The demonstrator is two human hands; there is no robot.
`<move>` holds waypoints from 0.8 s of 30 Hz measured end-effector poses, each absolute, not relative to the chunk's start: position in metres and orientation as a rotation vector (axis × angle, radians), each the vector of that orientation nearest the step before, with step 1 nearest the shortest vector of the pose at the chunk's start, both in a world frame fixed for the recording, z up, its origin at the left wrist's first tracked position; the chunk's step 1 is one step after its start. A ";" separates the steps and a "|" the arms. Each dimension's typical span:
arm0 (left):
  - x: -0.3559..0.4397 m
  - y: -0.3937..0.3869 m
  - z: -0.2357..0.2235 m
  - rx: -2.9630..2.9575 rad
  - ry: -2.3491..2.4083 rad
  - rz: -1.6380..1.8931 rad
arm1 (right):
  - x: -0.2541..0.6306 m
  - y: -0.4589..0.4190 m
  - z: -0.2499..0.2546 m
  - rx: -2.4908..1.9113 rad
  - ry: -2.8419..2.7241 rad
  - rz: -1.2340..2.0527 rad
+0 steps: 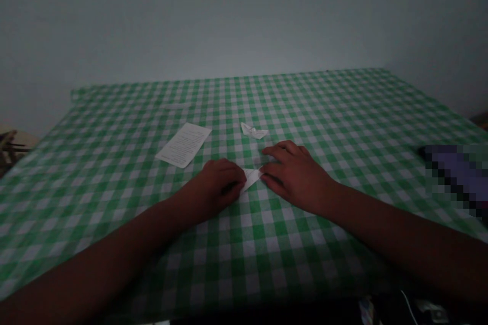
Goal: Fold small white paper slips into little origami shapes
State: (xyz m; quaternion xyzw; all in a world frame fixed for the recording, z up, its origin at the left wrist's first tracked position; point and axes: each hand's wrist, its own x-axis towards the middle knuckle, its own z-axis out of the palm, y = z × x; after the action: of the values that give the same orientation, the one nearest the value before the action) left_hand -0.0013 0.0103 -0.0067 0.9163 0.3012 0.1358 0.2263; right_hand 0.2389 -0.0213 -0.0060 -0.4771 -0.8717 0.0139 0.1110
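Observation:
A small white folded piece of paper (251, 178) lies on the green and white checked tablecloth (305, 106). My left hand (217, 188) rests on its left end with the fingers curled closed and pressing down. My right hand (293, 172) presses the paper's right end with fingers held together and mostly flat. Just beyond my hands lies a small finished folded paper shape (253, 131). A printed white sheet (183, 144) lies flat further to the left.
A pale wall stands behind the table's far edge. At the right edge of the table sits a blurred purple object (457, 172). The room is dim. Some small items show below the table's near edge at the lower right.

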 end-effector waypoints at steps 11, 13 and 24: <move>0.003 0.003 0.006 2.637 1.013 0.261 | 0.238 -0.022 -0.008 -1.379 -2.550 0.050; 0.004 -0.001 0.011 2.655 1.037 0.211 | 0.237 -0.022 -0.008 -1.372 -2.552 0.043; 0.000 -0.008 0.022 2.698 0.950 0.149 | 0.241 -0.021 -0.005 -1.296 -2.539 0.146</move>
State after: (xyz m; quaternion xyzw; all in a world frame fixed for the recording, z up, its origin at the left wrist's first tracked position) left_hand 0.0005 -0.0080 0.0215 0.9329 0.3286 0.0517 0.1384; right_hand 0.2412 -0.0213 -0.0055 -0.4494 -0.8803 0.0507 0.1430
